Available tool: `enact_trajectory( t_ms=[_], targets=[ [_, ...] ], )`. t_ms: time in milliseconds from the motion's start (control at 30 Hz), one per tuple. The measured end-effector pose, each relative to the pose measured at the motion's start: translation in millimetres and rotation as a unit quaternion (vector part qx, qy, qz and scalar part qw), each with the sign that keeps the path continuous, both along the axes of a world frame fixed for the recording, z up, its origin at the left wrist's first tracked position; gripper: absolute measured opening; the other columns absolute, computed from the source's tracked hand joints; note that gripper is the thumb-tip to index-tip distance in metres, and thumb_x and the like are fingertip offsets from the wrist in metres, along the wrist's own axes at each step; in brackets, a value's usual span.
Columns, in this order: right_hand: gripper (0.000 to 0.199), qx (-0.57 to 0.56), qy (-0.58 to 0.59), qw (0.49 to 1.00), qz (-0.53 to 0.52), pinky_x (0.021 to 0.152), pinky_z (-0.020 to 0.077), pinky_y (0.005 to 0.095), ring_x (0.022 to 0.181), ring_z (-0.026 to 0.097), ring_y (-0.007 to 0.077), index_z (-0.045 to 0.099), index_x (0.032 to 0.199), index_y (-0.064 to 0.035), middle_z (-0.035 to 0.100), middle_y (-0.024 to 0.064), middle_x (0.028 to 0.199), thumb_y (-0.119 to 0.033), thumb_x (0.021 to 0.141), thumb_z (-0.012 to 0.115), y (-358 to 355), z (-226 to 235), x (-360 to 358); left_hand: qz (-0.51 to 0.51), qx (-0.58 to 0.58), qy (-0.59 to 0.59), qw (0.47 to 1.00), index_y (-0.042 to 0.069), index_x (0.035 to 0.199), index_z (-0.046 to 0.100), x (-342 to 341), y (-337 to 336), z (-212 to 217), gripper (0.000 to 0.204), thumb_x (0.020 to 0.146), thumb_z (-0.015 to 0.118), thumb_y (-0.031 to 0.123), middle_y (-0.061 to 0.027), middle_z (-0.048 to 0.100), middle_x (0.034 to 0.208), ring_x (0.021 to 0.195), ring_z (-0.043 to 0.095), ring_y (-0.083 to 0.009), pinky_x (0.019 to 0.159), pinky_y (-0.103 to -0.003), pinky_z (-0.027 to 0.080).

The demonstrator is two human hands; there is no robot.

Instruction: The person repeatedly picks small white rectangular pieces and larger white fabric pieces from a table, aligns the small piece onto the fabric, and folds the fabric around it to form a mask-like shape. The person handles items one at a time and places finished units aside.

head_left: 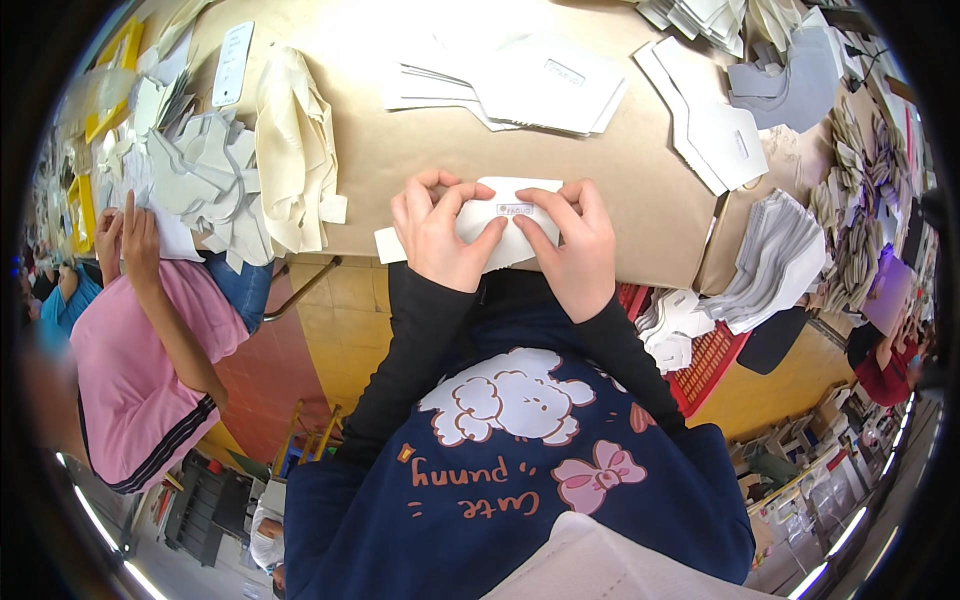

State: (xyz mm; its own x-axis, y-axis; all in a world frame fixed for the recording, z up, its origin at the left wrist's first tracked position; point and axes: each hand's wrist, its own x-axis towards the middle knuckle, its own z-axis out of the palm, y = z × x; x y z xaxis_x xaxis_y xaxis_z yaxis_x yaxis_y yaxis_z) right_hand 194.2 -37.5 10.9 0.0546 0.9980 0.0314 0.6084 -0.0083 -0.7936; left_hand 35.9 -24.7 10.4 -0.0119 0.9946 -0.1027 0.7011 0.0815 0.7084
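Note:
Both of my hands are at the near edge of the table, on a white cut piece (497, 255) with a small rectangular label (516, 209) on it. My left hand (437, 232) pinches the piece left of the label, thumb and fingers bent. On the other side, the thumb and forefinger of my right hand (577, 245) press at the label's right end. The lower part of the piece hangs toward my body. Beyond my hands lies a fanned stack of white pieces (545, 100), the top one bearing a similar label. A small white scrap (389, 245) sits beside my left wrist.
Brown paper (400, 150) covers the table. More labelled white pieces (715, 140) and a grey layered stack (770, 260) lie right; cream cloth (297, 150) and grey cutouts (205, 170) left. A red crate (708, 368) stands below right. A person in pink (150, 330) works left.

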Motion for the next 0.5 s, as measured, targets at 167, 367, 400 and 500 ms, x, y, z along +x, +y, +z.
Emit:
enact_trajectory(
  t_ms=[167,367,400,500],
  targets=[
    [0.019,0.037,-0.013,0.998,0.041,0.063,0.0447,0.034,0.073,0.052,0.0204,0.076,0.093,-0.0094,0.051,0.0042,0.082,-0.004,0.075,0.079,-6,-2,10,-0.007,0.003,-0.001,1.0,0.015,0.1,0.073,-2,-2,-1,0.028,0.073,0.083,0.016,-0.0071,0.051,0.117,0.111,0.042,-0.0302,0.097,-0.041,0.039],
    [0.019,0.047,-0.02,0.997,0.061,0.063,0.0449,0.0337,0.073,0.053,0.0201,0.077,0.093,-0.0099,0.052,0.0038,0.083,-0.003,0.075,0.079,-7,-5,15,-0.009,0.026,-0.016,0.999,0.014,0.098,0.074,-3,-4,-1,0.025,0.075,0.083,0.016,-0.0067,0.053,0.116,0.111,0.043,-0.0289,0.096,-0.04,0.04],
    [0.019,0.046,-0.024,0.996,0.066,0.064,0.0449,0.0339,0.074,0.053,0.0202,0.077,0.094,-0.01,0.052,0.0039,0.083,-0.004,0.075,0.079,-7,-5,15,-0.006,0.026,-0.019,0.999,0.015,0.098,0.074,-2,-3,-1,0.023,0.077,0.082,0.017,-0.0066,0.052,0.116,0.11,0.043,-0.0291,0.096,-0.041,0.039],
    [0.022,0.059,-0.064,0.992,0.086,0.066,0.0454,0.0352,0.076,0.054,0.0215,0.077,0.097,-0.0104,0.054,0.0046,0.086,-0.004,0.077,0.077,-9,-2,15,-0.008,0.04,-0.001,0.999,0.017,0.098,0.074,-1,-2,-3,0.021,0.078,0.081,0.018,-0.0065,0.052,0.115,0.11,0.044,-0.0295,0.096,-0.042,0.038]
  ],
)
